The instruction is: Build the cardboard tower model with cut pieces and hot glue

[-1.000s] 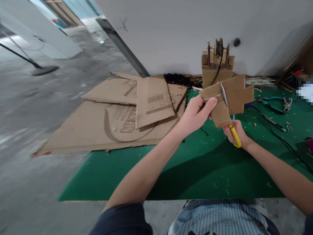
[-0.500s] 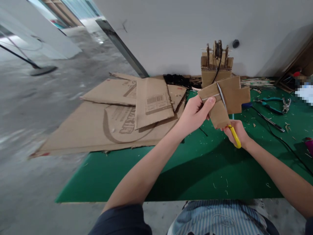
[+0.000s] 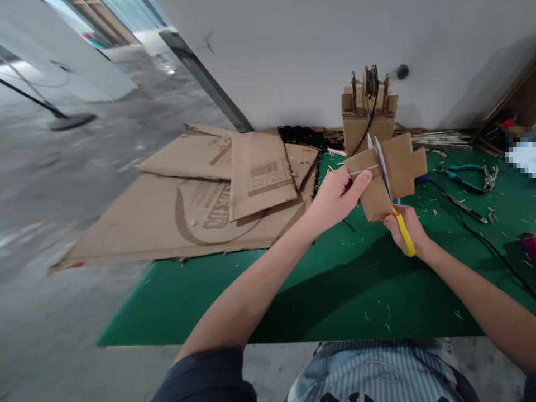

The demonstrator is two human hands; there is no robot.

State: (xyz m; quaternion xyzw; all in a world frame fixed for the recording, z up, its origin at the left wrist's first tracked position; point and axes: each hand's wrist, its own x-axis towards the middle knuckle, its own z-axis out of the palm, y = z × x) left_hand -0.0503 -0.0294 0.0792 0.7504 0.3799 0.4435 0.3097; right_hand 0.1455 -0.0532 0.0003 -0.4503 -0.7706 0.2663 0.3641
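Observation:
My left hand (image 3: 341,192) pinches a small brown piece of cardboard (image 3: 400,167) by its left side, thumb on top beside a thin pale strip. My right hand (image 3: 406,226) grips yellow-handled scissors (image 3: 404,231). One blade lies over the front of the cardboard and the other passes behind it; both tips stick out past its far edge. The right fingers are partly hidden behind the handle. Just behind the cardboard stands a cardboard contraption (image 3: 368,120) with a spool on top and a black cord hanging from it.
Large flattened cardboard sheets (image 3: 263,173) cover the left of the green table (image 3: 251,301) and overhang its edge. Teal-handled pliers (image 3: 469,174), a metal-bladed tool (image 3: 473,213) and a black cable (image 3: 489,245) lie at the right, among scraps. A white wall (image 3: 318,61) rises behind.
The scissors have advanced through the cardboard, and their two tips now show beyond its far edge. Both hands have shifted slightly, still holding the same things.

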